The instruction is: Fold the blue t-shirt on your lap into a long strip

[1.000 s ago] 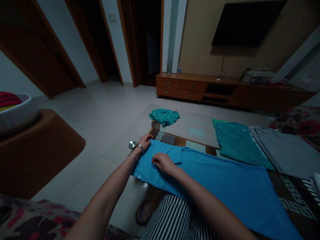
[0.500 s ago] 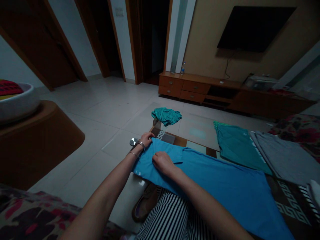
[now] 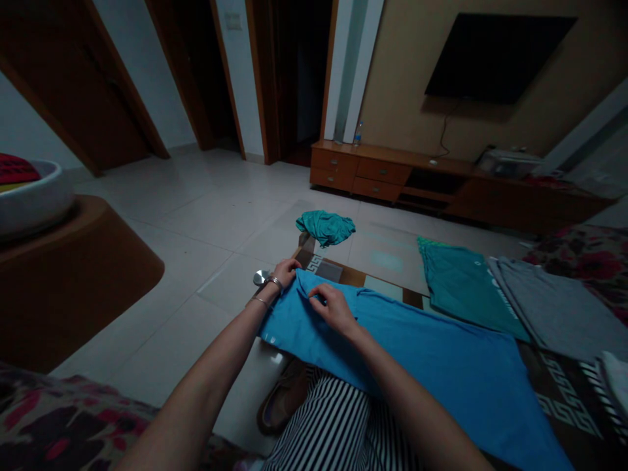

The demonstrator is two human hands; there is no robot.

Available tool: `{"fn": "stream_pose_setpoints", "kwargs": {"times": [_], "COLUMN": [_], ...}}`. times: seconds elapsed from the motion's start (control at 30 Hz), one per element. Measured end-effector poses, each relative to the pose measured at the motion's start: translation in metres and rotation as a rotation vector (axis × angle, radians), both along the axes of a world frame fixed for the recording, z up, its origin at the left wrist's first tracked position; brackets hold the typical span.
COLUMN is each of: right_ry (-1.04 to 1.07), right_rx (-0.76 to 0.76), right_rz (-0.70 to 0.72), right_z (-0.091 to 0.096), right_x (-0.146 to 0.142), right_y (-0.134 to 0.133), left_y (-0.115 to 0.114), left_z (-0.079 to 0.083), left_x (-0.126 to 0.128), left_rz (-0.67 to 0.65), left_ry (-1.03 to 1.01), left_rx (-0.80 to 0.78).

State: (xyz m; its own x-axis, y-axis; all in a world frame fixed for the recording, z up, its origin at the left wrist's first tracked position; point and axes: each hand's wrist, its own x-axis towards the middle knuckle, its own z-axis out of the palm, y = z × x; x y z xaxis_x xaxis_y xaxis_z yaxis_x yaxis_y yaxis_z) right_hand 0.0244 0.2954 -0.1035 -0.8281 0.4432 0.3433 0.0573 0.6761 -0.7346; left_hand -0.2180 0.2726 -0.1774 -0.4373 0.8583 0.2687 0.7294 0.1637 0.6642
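Observation:
A bright blue shirt [image 3: 441, 366] lies spread flat on a glass coffee table [image 3: 387, 284], its collar end at the table's left edge. My left hand [image 3: 285, 270], with two bangles on the wrist, grips the far left corner of the blue shirt. My right hand [image 3: 331, 306] presses on the shirt's collar area, fingers pinching the fabric close to the left hand.
A teal garment [image 3: 461, 281] and a grey garment [image 3: 554, 307] lie flat on the table to the right. A crumpled teal cloth [image 3: 324, 226] sits at the table's far corner. A brown side table [image 3: 78, 275] with a white bowl [image 3: 29, 203] stands left. A shoe [image 3: 279, 405] is below.
My right hand has slid up and slightly right along the collar, closer to the far edge. My left hand keeps its hold on the corner.

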Motion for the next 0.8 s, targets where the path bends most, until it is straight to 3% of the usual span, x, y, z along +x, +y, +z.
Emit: {"fn": "stream_pose_setpoints", "kwargs": {"times": [0.37,0.5,0.6,0.7,0.8], "right_ry": [-0.139,-0.346,-0.352,-0.246,-0.209], "right_rx": [0.078,0.199,0.208,0.135,0.16], "right_rz": [0.136,0.352,0.399,0.264,-0.073], "right_z": [0.014,0.018,0.017,0.009,-0.005], "right_x": [0.015,0.023,0.032,0.044,0.059], "right_y": [-0.013,-0.024,-0.029,-0.012,0.028], "left_y": [0.001,0.001,0.0,0.0,-0.001], "left_z": [0.003,0.007,0.01,0.014,0.019], "left_x": [0.002,0.004,0.005,0.007,0.01], "left_rz": [0.028,0.009,0.002,0.009,0.03], "left_ry": [-0.004,-0.012,-0.018,-0.021,-0.023], "left_rx": [-0.012,-0.012,-0.009,-0.014,-0.03]}}
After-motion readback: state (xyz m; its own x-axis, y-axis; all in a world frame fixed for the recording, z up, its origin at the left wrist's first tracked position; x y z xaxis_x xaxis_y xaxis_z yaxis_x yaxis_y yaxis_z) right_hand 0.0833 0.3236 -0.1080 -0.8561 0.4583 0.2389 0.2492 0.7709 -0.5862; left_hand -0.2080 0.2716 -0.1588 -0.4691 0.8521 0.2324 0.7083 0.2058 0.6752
